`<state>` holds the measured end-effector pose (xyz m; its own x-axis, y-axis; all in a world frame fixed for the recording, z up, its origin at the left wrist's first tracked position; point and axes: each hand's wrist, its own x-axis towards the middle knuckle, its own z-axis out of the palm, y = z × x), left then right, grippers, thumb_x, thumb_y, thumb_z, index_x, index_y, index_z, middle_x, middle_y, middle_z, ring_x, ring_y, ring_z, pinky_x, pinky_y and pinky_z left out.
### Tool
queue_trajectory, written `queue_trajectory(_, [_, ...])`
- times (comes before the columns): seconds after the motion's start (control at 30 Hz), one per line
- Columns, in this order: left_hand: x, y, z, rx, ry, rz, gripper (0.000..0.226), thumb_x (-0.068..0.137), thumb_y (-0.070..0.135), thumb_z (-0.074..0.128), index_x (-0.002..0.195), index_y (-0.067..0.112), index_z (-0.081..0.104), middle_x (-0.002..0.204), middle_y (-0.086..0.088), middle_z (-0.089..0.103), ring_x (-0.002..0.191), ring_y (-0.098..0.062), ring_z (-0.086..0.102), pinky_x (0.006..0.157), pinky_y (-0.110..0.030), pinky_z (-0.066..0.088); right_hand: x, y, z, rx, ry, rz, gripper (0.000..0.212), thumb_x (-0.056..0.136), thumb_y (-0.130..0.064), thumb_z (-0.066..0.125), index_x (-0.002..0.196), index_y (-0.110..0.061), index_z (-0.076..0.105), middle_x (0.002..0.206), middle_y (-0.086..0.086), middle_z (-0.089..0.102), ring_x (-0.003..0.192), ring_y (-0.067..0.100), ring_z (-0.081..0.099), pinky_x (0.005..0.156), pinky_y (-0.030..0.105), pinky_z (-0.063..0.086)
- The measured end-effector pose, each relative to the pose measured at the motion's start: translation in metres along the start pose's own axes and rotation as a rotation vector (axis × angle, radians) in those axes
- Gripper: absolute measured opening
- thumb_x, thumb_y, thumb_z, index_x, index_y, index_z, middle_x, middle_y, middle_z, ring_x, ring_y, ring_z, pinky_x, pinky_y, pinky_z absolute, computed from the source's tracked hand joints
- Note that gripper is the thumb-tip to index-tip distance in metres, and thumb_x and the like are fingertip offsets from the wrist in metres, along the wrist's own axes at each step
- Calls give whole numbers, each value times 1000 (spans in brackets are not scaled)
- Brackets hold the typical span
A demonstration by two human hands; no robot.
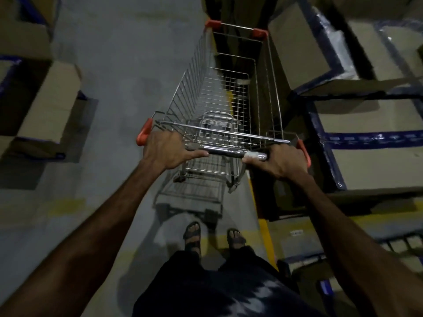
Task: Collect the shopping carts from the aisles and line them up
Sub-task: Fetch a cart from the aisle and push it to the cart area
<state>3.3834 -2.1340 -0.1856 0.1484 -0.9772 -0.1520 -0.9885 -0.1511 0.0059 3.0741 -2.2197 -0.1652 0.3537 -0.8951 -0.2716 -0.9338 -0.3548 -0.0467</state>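
Setting: dim storeroom aisle with a grey concrete floor [119,72], seen from above; the picture is blurred.
Cart: one wire shopping cart [229,92] stands in the middle of the frame, its basket running from the handle toward the top centre, with orange corner guards at the far end and at both ends of the handle. The basket appears to hold nothing.
Handle: a metal handle bar [226,153] crosses the near end of the cart, at mid-frame.
Left hand: the left hand [167,149] grips the bar near its left end, just beside the orange cap; its fingers [170,135] are curled over the top and the thumb lies along the bar toward the centre.
Right hand: the right hand [282,160] grips the bar near its right end, fingers wrapped round it, thumb pointing inward along the bar.
Cart to fingers: the bare stretch of bar lies between the two hands; the basket reaches away beyond the knuckles.
Feet: two sandalled feet [192,233] stand on the floor below the cart's shadow.
Surroundings: cardboard boxes [370,156] on blue shelving fill the right side, close beside the cart; more boxes [48,104] sit at the left edge. A yellow floor line [266,234] runs along the right-hand shelving.
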Motion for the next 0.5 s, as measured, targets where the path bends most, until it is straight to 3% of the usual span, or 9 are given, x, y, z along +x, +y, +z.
queue_trajectory(0.17, [-33,23,-15,-57,-17,-73,72,76,98,40,57,29,38,55,2,52,57,-15,55,70,-34,51,1,10,-1,-86,20,-149,91,70,-106,30,61,-18,54,58,-2,52,53,16,52,59,32,46])
queue_trajectory(0.33, [-75,45,3,-14,15,-273,85,69,106,27,57,24,47,52,4,49,53,-14,54,71,-34,50,7,23,-2,-118,-4,-324,84,71,-104,34,67,-23,54,62,-7,47,57,15,49,63,32,43])
queue_trajectory(0.5, [-137,61,26,-11,54,-489,97,64,113,14,55,23,49,48,4,49,49,-15,53,68,-34,51,17,13,5,-166,13,-565,95,66,-111,19,62,-23,57,60,-9,52,58,15,52,62,32,42])
